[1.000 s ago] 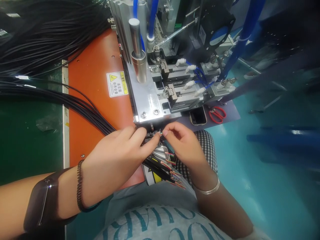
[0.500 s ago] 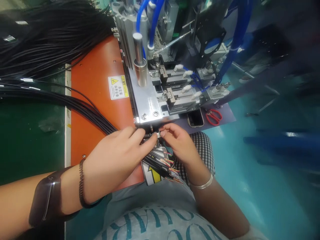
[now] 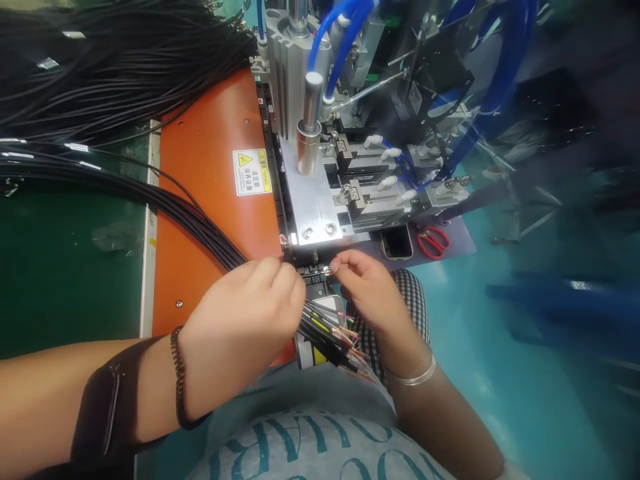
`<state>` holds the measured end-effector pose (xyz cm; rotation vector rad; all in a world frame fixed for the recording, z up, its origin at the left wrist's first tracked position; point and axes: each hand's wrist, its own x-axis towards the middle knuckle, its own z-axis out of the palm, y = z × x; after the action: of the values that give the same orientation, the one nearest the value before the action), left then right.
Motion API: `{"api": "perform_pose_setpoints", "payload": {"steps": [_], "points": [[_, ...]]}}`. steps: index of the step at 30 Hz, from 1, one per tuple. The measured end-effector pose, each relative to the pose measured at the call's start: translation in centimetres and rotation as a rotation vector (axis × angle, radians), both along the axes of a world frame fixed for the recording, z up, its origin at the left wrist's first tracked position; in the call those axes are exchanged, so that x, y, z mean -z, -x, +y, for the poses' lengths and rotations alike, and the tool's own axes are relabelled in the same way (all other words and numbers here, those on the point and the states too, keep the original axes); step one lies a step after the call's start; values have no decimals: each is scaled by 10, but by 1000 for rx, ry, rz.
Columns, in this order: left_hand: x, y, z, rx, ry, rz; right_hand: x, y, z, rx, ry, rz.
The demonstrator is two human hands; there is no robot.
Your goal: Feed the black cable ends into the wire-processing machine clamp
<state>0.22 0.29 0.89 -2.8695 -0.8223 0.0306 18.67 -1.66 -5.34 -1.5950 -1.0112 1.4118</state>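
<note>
My left hand [image 3: 250, 303] is closed, its fingers curled beside the small fixture [image 3: 313, 280] at the front of the machine. A thin black cable [image 3: 315, 272] runs from its fingertips across that fixture to my right hand [image 3: 367, 287]. There, my right thumb and forefinger are pinched at the cable's end; the fingers hide most of the tip. Below my left hand fans out a bundle of black cables [image 3: 320, 330] with bare coloured wire ends [image 3: 353, 337]. Behind the hand, the bundle continues up and left over the orange plate [image 3: 200, 153].
The machine's metal block [image 3: 315, 207] with its cylinder and blue air hoses [image 3: 345, 50] stands just beyond my hands. A phone [image 3: 397, 241] and red-handled snips [image 3: 433, 242] lie to the right. A large heap of black cables [image 3: 110, 73] lies at the upper left.
My left fingers have drawn back left from the fixture and curled in, so the cable between the hands shows. My right hand stays at the cable's end. The view has shifted slightly.
</note>
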Motion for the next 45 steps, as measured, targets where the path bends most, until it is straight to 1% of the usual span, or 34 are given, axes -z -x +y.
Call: {"api": "perform_pose_setpoints", "payload": {"steps": [3, 4, 5, 6, 8, 9, 10, 11, 12, 15, 18, 23, 25, 27, 32, 34, 36, 41, 45], "points": [[-3, -1, -7, -11, 14, 44, -3, -2, -5, 10, -84, -109], [-4, -1, -9, -22, 5, 50, -5, -5, -8, -7, -147, -167], [-4, -1, -10, -32, -13, 49, -9, -8, -11, -54, -232, -224], [-5, -1, -11, -35, -29, 44, -12, -13, -14, -140, -338, -268], [-5, -2, -12, -38, -35, 23, -19, -22, -20, -413, -569, -302], [-5, -2, -11, -38, -23, 12, -22, -26, -22, -541, -659, -291], [-5, -2, -10, -40, -7, 2, -24, -29, -24, -627, -722, -271], [-6, -1, -9, -43, 14, -6, -25, -31, -24, -656, -768, -243], [-6, -1, -8, -47, 37, -11, -25, -31, -25, -635, -798, -217], [-6, 1, -3, -85, 70, -22, -21, -23, -23, -483, -859, -173], [-6, 4, 1, -92, 47, -68, -15, -13, -19, -442, -871, -201], [-2, 6, 6, 93, 16, -257, -13, -7, -14, -428, -873, -235], [1, 4, 8, 125, -7, -326, -13, -6, -13, -408, -856, -231], [5, 2, 10, 115, -6, -323, -11, -4, -12, -345, -824, -236], [6, -2, 13, 70, 103, -239, -2, 1, -16, -78, -692, -187], [5, -1, 14, 57, 125, -254, 1, 2, -19, -17, -638, -158], [5, 1, 16, 48, 130, -284, 1, 2, -21, 37, -625, -155], [6, 4, 17, 21, 141, -314, -6, 3, -26, 131, -691, -276], [7, 4, 15, 5, 116, -290, -13, 4, -28, 126, -705, -369]]}}
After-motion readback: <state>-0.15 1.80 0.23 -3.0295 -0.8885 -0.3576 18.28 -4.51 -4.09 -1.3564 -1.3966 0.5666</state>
